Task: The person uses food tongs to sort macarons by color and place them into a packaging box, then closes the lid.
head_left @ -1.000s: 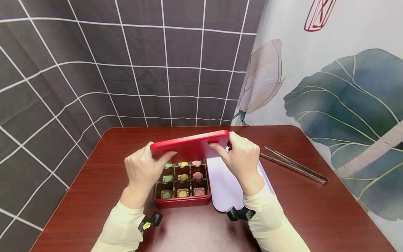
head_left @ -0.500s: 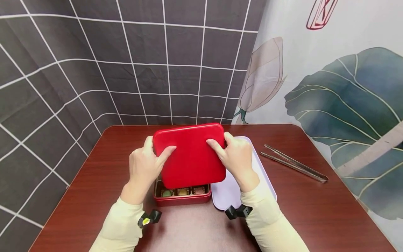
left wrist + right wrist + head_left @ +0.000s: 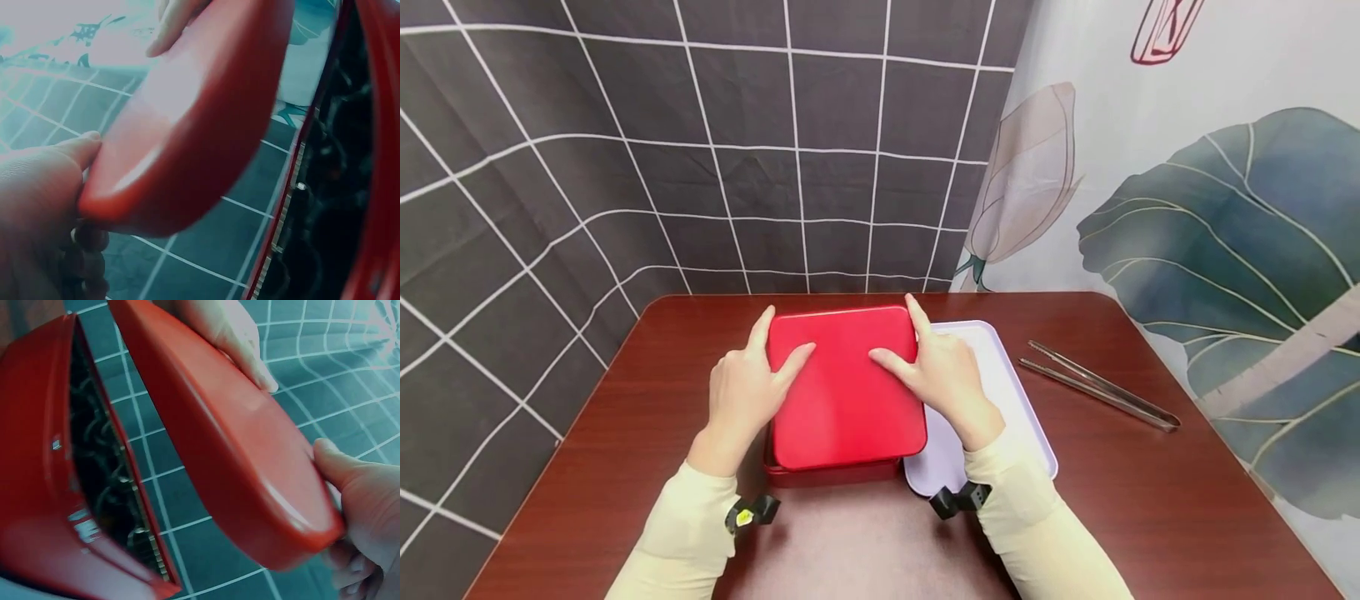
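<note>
Over the red box [image 3: 831,476] hangs its red lid [image 3: 844,385], gripped at both side edges. My left hand [image 3: 775,350] holds the left edge with the thumb on top and the index finger along the far corner. On the other edge my right hand [image 3: 910,350] grips the same way. The wrist views show a gap between the lid [image 3: 231,444] and the box [image 3: 37,487], with the lid tilted. A dark insert shows inside the box rim [image 3: 375,156], and my left thumb [image 3: 69,153] presses the lid [image 3: 206,119]. The box's contents are hidden in the head view.
A white tray [image 3: 1007,375] lies right of the box, partly under my right forearm. Metal tongs [image 3: 1097,392] lie further right on the dark red table [image 3: 1150,500]. Patterned cloth hangs behind and to the right.
The lid, raised on edge behind the box a second ago, has been swung forward and lowered over it. It now covers the sweets that showed before.
</note>
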`<state>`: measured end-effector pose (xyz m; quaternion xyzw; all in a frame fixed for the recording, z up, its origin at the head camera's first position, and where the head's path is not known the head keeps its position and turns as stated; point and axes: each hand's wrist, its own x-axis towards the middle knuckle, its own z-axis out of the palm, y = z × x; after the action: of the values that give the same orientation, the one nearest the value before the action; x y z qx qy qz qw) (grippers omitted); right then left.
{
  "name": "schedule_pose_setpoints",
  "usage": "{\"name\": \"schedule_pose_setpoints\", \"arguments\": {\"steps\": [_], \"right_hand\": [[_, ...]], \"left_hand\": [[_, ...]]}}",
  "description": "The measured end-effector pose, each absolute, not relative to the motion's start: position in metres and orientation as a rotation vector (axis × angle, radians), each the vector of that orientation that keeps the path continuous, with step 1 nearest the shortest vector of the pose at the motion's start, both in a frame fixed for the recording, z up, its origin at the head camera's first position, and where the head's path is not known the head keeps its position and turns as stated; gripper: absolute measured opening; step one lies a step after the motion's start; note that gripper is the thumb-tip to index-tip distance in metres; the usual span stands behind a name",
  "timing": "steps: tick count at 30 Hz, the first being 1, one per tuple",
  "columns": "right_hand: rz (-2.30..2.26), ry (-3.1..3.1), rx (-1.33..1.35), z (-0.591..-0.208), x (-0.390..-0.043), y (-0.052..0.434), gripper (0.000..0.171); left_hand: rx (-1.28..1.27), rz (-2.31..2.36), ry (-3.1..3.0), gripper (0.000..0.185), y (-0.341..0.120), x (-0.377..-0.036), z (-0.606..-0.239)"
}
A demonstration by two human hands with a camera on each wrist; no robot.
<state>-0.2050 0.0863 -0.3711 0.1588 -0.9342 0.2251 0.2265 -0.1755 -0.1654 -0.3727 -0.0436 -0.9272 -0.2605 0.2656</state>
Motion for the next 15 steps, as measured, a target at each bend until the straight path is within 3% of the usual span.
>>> {"name": "schedule_pose_setpoints", "arguments": {"steps": [8, 15], "right_hand": [[0.805, -2.902, 0.393, -0.4, -0.219, 0.074, 0.095], [0.897, -2.952, 0.378, -0.415, -0.227, 0.071, 0.088]], "left_hand": [[-0.002, -0.667, -2.798, 0.082, -0.18, -0.192, -0.393], [0.004, -0.737, -2.861, 0.082, -0.186, -0.2, -0.407]]}}
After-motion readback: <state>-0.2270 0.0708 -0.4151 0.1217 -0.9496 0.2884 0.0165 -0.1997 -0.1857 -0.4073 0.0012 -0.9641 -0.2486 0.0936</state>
